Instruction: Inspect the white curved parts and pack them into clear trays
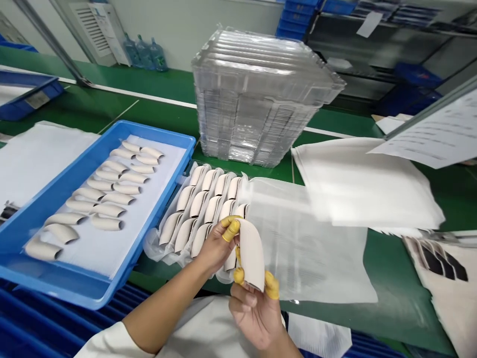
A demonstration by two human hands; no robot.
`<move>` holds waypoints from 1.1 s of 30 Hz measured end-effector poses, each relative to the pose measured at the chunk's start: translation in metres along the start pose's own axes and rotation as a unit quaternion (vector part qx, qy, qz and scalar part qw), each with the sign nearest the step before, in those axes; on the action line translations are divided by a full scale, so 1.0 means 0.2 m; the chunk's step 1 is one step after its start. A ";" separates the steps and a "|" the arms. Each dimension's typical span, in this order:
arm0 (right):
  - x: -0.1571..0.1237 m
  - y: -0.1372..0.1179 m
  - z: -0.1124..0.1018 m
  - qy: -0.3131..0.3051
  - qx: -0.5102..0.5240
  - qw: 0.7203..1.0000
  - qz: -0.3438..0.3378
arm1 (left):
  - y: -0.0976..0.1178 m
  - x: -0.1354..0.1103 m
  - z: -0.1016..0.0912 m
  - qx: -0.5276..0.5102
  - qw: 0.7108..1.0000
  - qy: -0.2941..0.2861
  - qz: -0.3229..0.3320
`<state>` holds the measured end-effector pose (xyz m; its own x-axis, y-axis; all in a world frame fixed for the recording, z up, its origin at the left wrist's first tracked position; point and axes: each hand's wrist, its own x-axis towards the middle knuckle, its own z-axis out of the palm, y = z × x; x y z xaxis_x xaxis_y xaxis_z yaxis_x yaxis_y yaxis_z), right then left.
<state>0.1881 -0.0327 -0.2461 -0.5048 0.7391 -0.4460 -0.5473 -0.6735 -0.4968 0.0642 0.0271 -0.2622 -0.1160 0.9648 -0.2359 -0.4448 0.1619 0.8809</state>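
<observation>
The left hand [216, 246] and right hand [255, 315] grip 1 curved beige piece [251, 253] between them; about 18 lie in the blue tray [149, 130], more partly hidden in clear plastic [298, 238].

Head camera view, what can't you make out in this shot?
Head view:
- The curved beige piece: its ends are partly hidden by the fingers of the left hand and right hand.
- The printed sheet: its text is too blurred to read.
- The dark-marked sheet: cut off by the right edge.
</observation>
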 end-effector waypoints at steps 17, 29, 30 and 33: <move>0.26 0.00 -0.40 0.109 -0.563 0.789 -0.221 | 0.20 1.01 0.22 0.678 0.706 -0.183 -0.088; 0.25 0.01 -0.43 0.073 -0.582 0.786 -0.192 | 0.12 1.06 0.33 0.827 0.531 -0.184 -0.033; 0.25 0.01 -0.43 0.071 -0.584 0.786 -0.190 | 0.10 1.05 0.31 0.829 0.529 -0.180 -0.017; 0.25 0.02 -0.43 0.070 -0.589 0.783 -0.187 | 0.05 1.01 0.26 0.832 0.530 -0.160 0.021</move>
<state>0.2180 0.0019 -0.3345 -0.3320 0.9327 -0.1409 0.3971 0.0027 -0.9178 0.0827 0.2347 -0.2799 0.1793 0.9177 -0.3545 0.9835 -0.1586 0.0869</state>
